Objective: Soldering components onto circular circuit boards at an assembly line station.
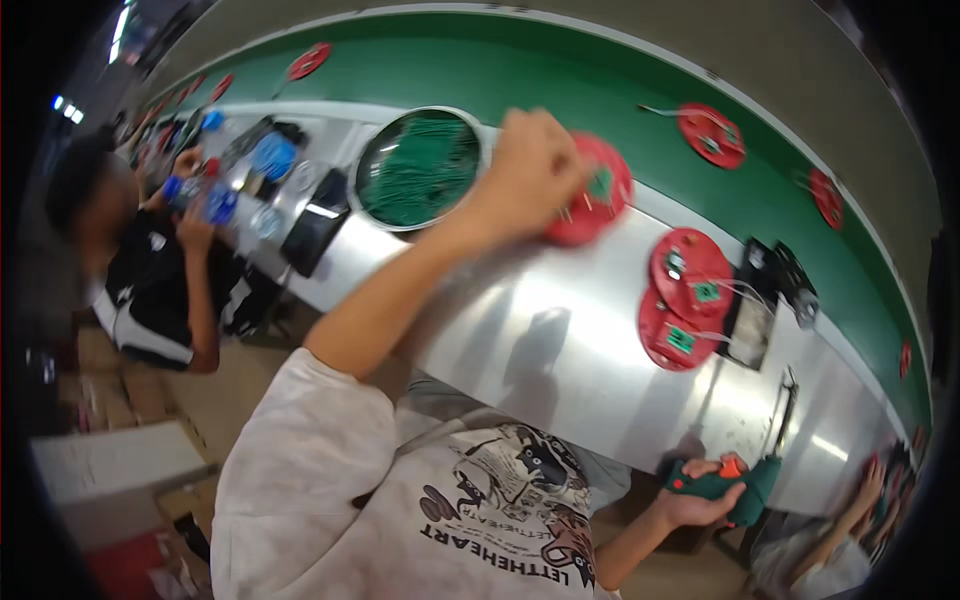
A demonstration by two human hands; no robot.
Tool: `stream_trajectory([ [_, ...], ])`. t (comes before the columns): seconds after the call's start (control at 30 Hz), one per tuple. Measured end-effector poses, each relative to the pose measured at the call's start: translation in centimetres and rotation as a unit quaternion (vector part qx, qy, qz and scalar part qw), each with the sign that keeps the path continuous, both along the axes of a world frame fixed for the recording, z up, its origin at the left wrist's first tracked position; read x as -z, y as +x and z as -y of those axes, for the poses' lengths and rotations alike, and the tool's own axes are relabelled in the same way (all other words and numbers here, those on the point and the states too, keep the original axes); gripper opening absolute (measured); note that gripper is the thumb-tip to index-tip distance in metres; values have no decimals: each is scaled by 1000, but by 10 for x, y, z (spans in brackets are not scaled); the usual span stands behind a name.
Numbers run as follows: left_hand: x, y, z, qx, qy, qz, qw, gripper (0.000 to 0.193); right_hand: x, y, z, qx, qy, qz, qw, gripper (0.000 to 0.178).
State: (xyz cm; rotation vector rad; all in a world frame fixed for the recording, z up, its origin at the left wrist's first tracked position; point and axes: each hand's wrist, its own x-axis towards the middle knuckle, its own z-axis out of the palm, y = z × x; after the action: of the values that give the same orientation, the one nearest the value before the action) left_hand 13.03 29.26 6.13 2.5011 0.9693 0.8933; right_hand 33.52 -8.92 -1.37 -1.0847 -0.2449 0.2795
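- Right of the round metal bowl [373, 152], the left hand [540, 168] overlaps a red disc [600, 207]; its fingers look curled, but blur leaves the grip uncertain;
- Farther right and nearer the body than the bowl, the right hand [708, 503] wraps a green tool [756, 490], presumably cradled to support its weight;
- Inside the bowl, thin green strips [422, 165] lie loosely aligned, probably gathered for reach.
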Motion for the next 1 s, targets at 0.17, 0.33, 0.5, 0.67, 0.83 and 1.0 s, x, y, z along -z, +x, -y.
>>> stream_trajectory([
  [0.17, 56, -41, 80, 35, 0, 58, 998, 27, -11, -1, -14, -14, -54, 28, 998, 42],
  [0.33, 56, -60, 90, 13, -77, 85, 993, 23, -18, -9, -20, -40, -78, 51, 995, 41],
  [0.5, 47, -69, 76, 47, -85, 88, 991, 13, -25, -17, -28, 37, -87, 26, 995, 42],
  [0.67, -9, -115, -1, 21, 169, -28, 985, 17, -18, -11, -19, 23, -96, 35, 995, 43],
  [0.83, -9, -158, -47, -25, 154, -264, 952, 13, -20, -11, -22, 25, -96, 39, 994, 43],
  [1.0, -7, -158, -54, -9, 115, -297, 948, 8, -18, -10, -21, 13, -97, 40, 994, 43],
])
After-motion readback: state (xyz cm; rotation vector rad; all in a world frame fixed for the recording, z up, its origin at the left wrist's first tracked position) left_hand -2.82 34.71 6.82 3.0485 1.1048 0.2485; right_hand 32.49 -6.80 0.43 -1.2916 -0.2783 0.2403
